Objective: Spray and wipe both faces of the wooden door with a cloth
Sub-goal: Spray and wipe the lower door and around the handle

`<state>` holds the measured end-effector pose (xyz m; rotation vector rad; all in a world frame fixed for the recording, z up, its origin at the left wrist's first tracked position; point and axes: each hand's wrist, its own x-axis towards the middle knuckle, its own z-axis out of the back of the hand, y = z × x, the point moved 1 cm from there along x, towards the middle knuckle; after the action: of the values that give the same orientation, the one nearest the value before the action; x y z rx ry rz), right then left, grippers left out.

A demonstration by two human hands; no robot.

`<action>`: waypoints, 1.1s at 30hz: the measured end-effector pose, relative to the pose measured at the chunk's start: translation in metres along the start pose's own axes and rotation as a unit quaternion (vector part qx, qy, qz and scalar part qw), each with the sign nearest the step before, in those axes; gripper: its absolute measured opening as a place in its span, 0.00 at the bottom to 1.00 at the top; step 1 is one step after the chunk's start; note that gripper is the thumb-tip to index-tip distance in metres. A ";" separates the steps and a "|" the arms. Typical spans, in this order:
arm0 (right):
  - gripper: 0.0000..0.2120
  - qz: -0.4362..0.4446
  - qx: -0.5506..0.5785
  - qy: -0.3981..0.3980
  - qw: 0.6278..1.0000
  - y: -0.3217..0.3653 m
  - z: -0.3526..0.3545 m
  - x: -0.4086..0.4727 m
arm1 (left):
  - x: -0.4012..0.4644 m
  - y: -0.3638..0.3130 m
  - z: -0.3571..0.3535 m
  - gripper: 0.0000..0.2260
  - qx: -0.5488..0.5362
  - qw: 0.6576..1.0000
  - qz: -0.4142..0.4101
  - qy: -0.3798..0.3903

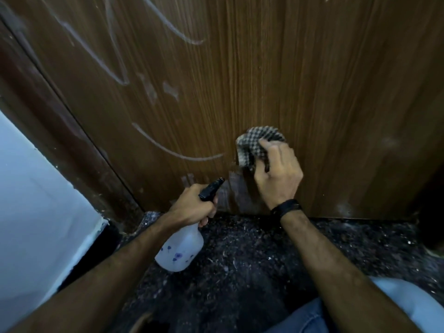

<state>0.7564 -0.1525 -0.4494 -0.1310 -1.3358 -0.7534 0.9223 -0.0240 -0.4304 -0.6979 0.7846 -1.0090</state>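
Right, the wooden door (264, 68) fills your view from nine o'clock round to three, one door face with pale scrawled marks across its upper left and a curved streak low at centre. Below it runs the dark speckled floor (240, 260), and a pale wall (36, 188) sits at eight o'clock beside the dark door frame (60, 121).

Your left hand (192, 205) is wrapped round the neck of the one spray bottle (180, 251), its black nozzle aimed at the door's bottom edge. Your right hand (278, 176), black wristband (286, 207) on, clutches the one checked cloth (254, 145) and presses it to the door low at centre, just right of the streak.

Watch it here: the marks at eleven o'clock look untouched, so staying low could leave them. A bunched cloth may only smear the wet patch near the base, and a squeeze this close could drip onto the floor. The other face is not in view, so I judge it still to do.
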 end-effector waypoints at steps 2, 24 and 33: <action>0.16 -0.006 0.002 -0.009 1.000 -0.002 -0.002 -0.003 | 0.002 0.004 -0.001 0.08 0.008 1.000 -0.004 0.010; 0.19 0.059 0.028 0.195 0.979 -0.003 -0.011 -0.042 | 0.005 0.038 -0.012 0.12 0.072 0.996 0.021 0.041; 0.15 0.072 0.020 0.184 0.980 -0.012 -0.013 -0.055 | 0.007 0.042 -0.021 0.11 0.077 0.995 0.007 0.055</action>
<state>0.7583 -0.1449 -0.5068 -0.0513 -0.9765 -0.5942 0.9261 -0.0184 -0.4774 -0.5072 0.7963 -1.0894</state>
